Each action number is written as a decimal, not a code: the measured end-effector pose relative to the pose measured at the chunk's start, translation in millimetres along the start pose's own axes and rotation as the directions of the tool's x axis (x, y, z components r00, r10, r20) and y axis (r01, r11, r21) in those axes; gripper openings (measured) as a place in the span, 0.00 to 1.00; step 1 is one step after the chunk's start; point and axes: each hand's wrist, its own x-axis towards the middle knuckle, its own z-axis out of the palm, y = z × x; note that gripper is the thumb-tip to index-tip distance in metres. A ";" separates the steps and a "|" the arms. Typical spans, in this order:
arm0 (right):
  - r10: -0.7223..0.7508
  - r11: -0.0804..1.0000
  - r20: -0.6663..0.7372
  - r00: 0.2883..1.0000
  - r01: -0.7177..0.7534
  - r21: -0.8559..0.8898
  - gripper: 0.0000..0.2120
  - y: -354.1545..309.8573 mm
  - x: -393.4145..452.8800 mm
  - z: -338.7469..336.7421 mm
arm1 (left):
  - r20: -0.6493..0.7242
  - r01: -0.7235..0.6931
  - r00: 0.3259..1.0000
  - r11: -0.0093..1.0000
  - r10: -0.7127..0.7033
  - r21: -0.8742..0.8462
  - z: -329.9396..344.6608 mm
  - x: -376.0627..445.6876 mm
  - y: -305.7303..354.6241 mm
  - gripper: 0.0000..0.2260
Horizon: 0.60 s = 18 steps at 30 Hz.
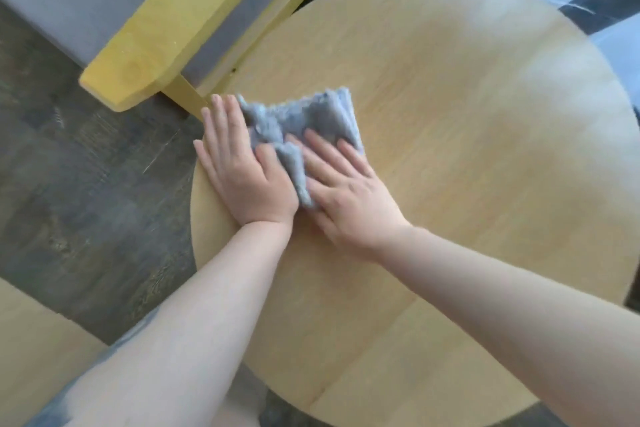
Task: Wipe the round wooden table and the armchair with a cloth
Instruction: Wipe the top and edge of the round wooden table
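Both hands, left hand [244, 170] and right hand [346, 198], press straight, slightly spread fingers on the grey cloth [304, 125] at the round wooden table's [450, 149] left-of-centre edge, spreading pressure for wiping.

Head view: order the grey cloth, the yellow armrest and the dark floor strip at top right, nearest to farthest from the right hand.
1. Grey cloth: under the right hand.
2. Yellow armrest: upper left, off the table.
3. Dark floor strip: beyond the table's far edge.

Dark wood-plank floor [86, 184] down here, kinda worn-looking. There's a pale wooden surface [31, 340] poking in at the lower left corner, and soft daylight over everything.
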 end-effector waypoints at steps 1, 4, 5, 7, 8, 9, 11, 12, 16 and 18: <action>-0.122 0.991 0.065 0.990 0.125 -0.045 0.27 7.4 -25.8 0.2 | 0.031 -0.019 0.999 0.996 0.021 -0.085 -5.1 -0.9 -3.2 0.28; 0.355 0.931 -0.166 0.920 -0.365 -0.029 0.30 61.8 -67.6 -7.9 | 0.195 -0.125 0.969 0.980 0.154 -0.155 -25.2 -23.7 -14.3 0.27; 0.663 0.743 -0.283 0.693 -0.656 0.135 0.30 63.2 -70.3 -10.1 | 0.249 -0.173 0.949 0.980 0.192 -0.097 -32.0 -41.3 -18.1 0.26; 0.894 0.430 -0.287 0.344 -0.837 0.338 0.29 20.4 -70.1 4.8 | 0.337 -0.247 0.909 0.968 0.245 -0.039 -41.5 -83.2 -24.5 0.26; 0.821 0.569 -0.256 0.510 -0.771 0.286 0.28 -14.2 -77.5 19.4 | 0.364 -0.248 0.897 0.967 0.252 -0.057 -45.6 -102.0 -27.3 0.25; 0.573 0.817 -0.178 0.800 -0.541 0.199 0.27 -47.4 -94.9 36.4 | 0.376 -0.220 0.896 0.972 0.235 -0.081 -50.1 -116.9 -30.3 0.25; 0.012 0.998 -0.019 1.000 -0.011 0.054 0.26 -69.8 -136.0 50.0 | 0.385 -0.145 0.908 0.986 0.167 -0.086 -58.7 -135.4 -37.4 0.26; -0.037 0.999 0.008 0.999 0.037 0.020 0.28 -56.7 -147.6 50.0 | 0.395 -0.133 0.906 0.989 0.150 -0.070 -63.0 -140.6 -40.8 0.26; 0.775 0.625 -0.168 0.609 -0.703 0.338 0.31 -49.8 -146.7 44.7 | 0.455 -0.202 0.875 0.979 0.169 0.025 -69.4 -150.2 -52.2 0.26; 0.687 0.717 -0.156 0.710 -0.626 0.306 0.24 -86.9 -137.9 52.7 | 0.454 -0.243 0.873 0.966 0.179 0.086 -67.3 -150.1 -55.0 0.27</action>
